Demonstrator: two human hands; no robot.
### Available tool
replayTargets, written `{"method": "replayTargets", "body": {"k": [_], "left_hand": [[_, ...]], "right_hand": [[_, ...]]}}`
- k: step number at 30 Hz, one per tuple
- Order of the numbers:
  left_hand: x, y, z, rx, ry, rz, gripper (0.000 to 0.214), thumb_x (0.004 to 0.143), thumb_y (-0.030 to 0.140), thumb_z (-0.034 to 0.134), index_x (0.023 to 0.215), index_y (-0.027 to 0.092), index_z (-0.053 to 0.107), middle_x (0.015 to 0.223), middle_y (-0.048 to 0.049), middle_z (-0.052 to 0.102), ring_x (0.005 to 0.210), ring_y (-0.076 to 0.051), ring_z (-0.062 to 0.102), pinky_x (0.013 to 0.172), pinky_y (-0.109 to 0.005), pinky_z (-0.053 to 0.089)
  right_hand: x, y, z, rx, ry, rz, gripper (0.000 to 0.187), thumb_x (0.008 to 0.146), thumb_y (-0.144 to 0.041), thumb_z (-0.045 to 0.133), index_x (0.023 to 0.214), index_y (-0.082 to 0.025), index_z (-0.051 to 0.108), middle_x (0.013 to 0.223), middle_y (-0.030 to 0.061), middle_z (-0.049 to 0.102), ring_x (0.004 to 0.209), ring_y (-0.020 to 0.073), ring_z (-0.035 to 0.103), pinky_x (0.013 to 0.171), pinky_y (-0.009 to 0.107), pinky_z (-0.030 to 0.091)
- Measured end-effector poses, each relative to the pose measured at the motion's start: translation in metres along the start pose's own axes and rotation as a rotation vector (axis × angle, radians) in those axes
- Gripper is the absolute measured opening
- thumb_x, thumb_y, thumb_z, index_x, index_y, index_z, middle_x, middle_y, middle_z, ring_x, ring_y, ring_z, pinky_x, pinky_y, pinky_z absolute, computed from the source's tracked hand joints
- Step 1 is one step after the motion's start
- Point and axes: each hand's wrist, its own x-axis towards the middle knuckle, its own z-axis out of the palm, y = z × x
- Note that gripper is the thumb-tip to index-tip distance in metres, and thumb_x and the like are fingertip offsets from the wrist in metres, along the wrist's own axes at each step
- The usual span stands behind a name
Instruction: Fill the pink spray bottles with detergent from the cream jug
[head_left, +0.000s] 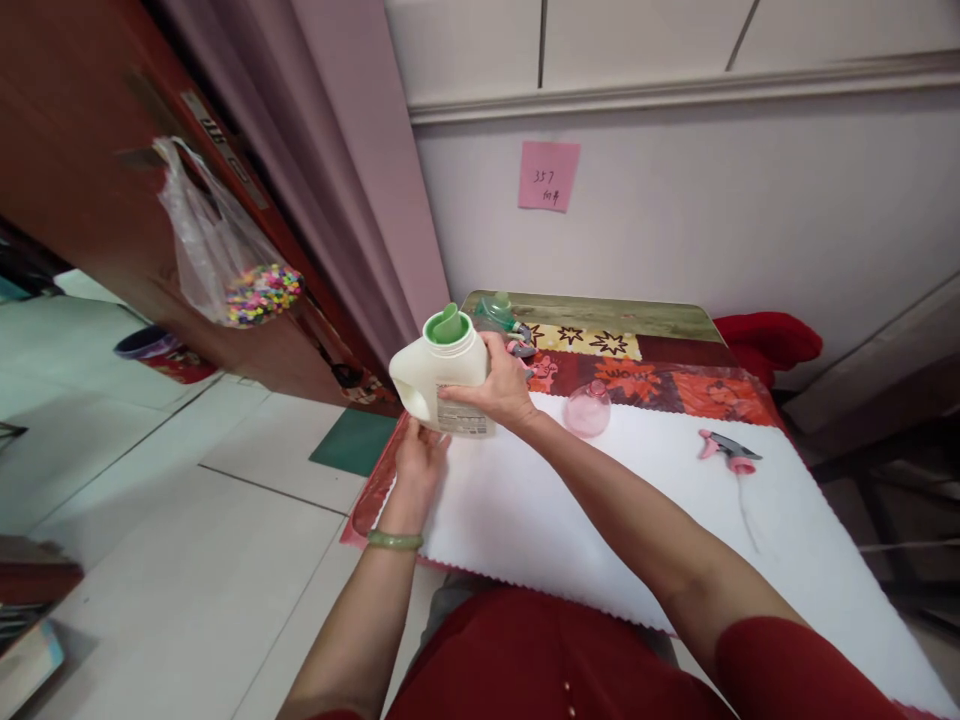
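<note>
A cream plastic jug (439, 378) with a green cap (447, 327) is held upright over the left end of the table. My right hand (501, 388) is wrapped round its right side and label. My left hand (417, 458), with a green bangle on the wrist, cups the jug from underneath. A small pink bottle body (587, 410) stands on the white cloth (600, 500) just right of my right wrist. A pink and grey spray head (726, 451) with its thin tube lies farther right on the cloth.
A green spray bottle (501, 315) lies behind the jug on the patterned table cover (660, 385). A clear bag of coloured beads (225, 262) hangs on the dark wooden door at left. A pink note (548, 176) is stuck on the wall. A red cushion (765, 340) lies beyond the table.
</note>
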Motion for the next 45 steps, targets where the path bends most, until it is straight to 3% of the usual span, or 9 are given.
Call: {"method": "replayTargets", "body": {"k": [5, 13, 17, 20, 24, 27, 32, 40, 45], "left_hand": [[-0.039, -0.01, -0.033, 0.363, 0.051, 0.186, 0.026, 0.089, 0.04, 0.065, 0.102, 0.018, 0.067, 0.098, -0.007, 0.07, 0.079, -0.016, 0.068, 0.066, -0.028, 0.052], [-0.096, -0.059, -0.007, 0.909, -0.487, 0.255, 0.031, 0.081, 0.049, 0.07, 0.092, 0.02, 0.072, 0.082, -0.0054, 0.072, 0.076, -0.023, 0.067, 0.073, -0.037, 0.052], [-0.08, -0.084, 0.028, 1.024, -0.646, 0.365, 0.037, 0.079, 0.048, 0.072, 0.106, 0.022, 0.068, 0.101, -0.0074, 0.071, 0.091, -0.026, 0.066, 0.081, -0.041, 0.051], [-0.057, -0.111, 0.055, 1.021, -0.658, 0.472, 0.056, 0.076, 0.048, 0.075, 0.123, 0.021, 0.057, 0.124, -0.0128, 0.064, 0.106, -0.028, 0.063, 0.095, -0.048, 0.048], [-0.033, -0.149, 0.087, 1.004, -0.641, 0.563, 0.085, 0.067, 0.048, 0.081, 0.137, 0.019, 0.042, 0.138, -0.0195, 0.053, 0.121, -0.033, 0.058, 0.104, -0.054, 0.043], [-0.022, -0.173, 0.105, 1.006, -0.622, 0.612, 0.11, 0.058, 0.048, 0.087, 0.147, 0.02, 0.029, 0.145, -0.0216, 0.047, 0.132, -0.037, 0.052, 0.108, -0.055, 0.041], [-0.016, -0.196, 0.125, 1.043, -0.566, 0.655, 0.13, 0.05, 0.045, 0.093, 0.152, 0.024, 0.016, 0.14, -0.0176, 0.053, 0.129, -0.034, 0.056, 0.105, -0.048, 0.046], [-0.015, -0.205, 0.13, 1.204, -0.451, 0.682, 0.115, 0.048, 0.039, 0.094, 0.143, 0.026, 0.03, 0.14, -0.0155, 0.056, 0.128, -0.036, 0.055, 0.112, -0.055, 0.036], [-0.019, -0.202, 0.132, 1.268, -0.471, 0.706, 0.093, 0.059, 0.034, 0.087, 0.137, 0.027, 0.038, 0.137, -0.0122, 0.059, 0.128, -0.034, 0.056, 0.112, -0.05, 0.034]], "right_hand": [[-0.006, 0.024, 0.026, -0.004, -0.065, 0.035, 0.075, 0.057, -0.05, 0.087, 0.117, -0.021, 0.052, 0.112, 0.0079, 0.067, 0.103, 0.0287, 0.065, 0.091, 0.044, 0.051], [-0.028, 0.024, 0.004, -0.034, -0.142, -0.07, 0.11, 0.062, -0.049, 0.091, 0.15, -0.015, 0.033, 0.153, 0.0217, 0.045, 0.144, 0.034, 0.041, 0.119, 0.048, 0.035], [-0.07, 0.046, -0.078, -0.05, -0.052, -0.081, 0.062, 0.085, -0.048, 0.073, 0.138, -0.024, 0.052, 0.134, 0.0116, 0.064, 0.121, 0.0258, 0.063, 0.105, 0.041, 0.05], [-0.106, 0.081, -0.176, -0.186, 0.011, 0.202, 0.031, 0.091, -0.046, 0.063, 0.111, -0.024, 0.067, 0.091, 0.0044, 0.076, 0.08, 0.0213, 0.072, 0.075, 0.034, 0.057], [-0.139, 0.126, -0.305, -0.729, 0.051, 0.676, 0.024, 0.084, -0.046, 0.064, 0.082, -0.022, 0.068, 0.074, 0.0048, 0.075, 0.071, 0.0227, 0.071, 0.064, 0.029, 0.048], [-0.152, 0.153, -0.356, -0.907, 0.061, 0.835, 0.037, 0.08, -0.057, 0.063, 0.073, -0.021, 0.066, 0.07, 0.0111, 0.073, 0.07, 0.0275, 0.07, 0.059, 0.031, 0.042], [-0.165, 0.188, -0.359, -1.012, -0.111, 0.99, 0.056, 0.078, -0.074, 0.055, 0.077, -0.02, 0.068, 0.073, 0.0144, 0.073, 0.076, 0.0304, 0.071, 0.06, 0.032, 0.042], [-0.157, 0.192, -0.356, -0.97, -0.064, 0.966, 0.041, 0.077, -0.059, 0.062, 0.061, -0.022, 0.062, 0.059, 0.0101, 0.069, 0.061, 0.0259, 0.067, 0.055, 0.031, 0.041], [-0.121, 0.152, -0.339, -0.316, 0.217, 0.829, 0.038, 0.077, -0.057, 0.068, 0.072, -0.019, 0.067, 0.061, 0.0042, 0.068, 0.051, 0.0167, 0.062, 0.052, 0.028, 0.049]]}}
